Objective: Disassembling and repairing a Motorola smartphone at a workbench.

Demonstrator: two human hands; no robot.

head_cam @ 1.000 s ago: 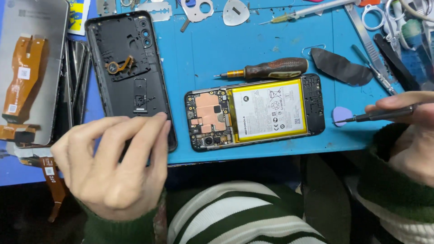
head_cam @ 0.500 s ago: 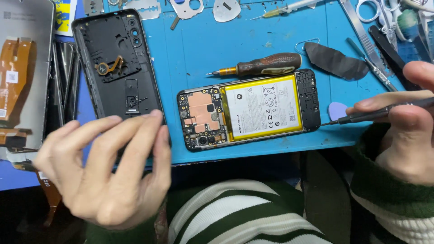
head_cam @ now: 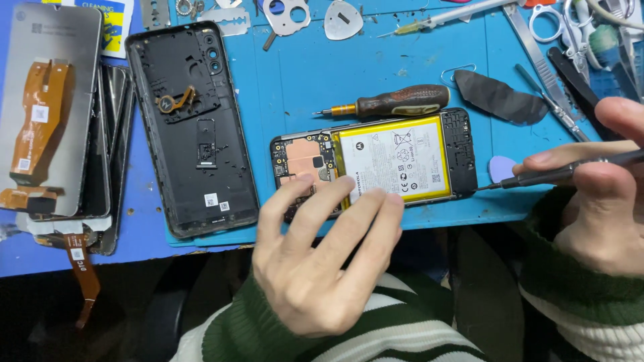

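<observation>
You had open blue tabletop (head_cam: pixel 302 87) between the black back cover (head_cam: pixel 191 127) and the opened phone (head_cam: pixel 376 161), a lane running up toward the metal scraps along the far edge. Just behind the phone, the brown-handled screwdriver (head_cam: pixel 392 102) lay across the way, and the dark flap (head_cam: pixel 500 96) and tweezers (head_cam: pixel 543 74) crowded the right side. Your left hand (head_cam: pixel 322 261) covered the phone's near-left corner, your right hand (head_cam: pixel 597 201) with its dark tool (head_cam: pixel 563 173) closed off the right end, and stacked screens (head_cam: pixel 54 121) blocked the left.
</observation>
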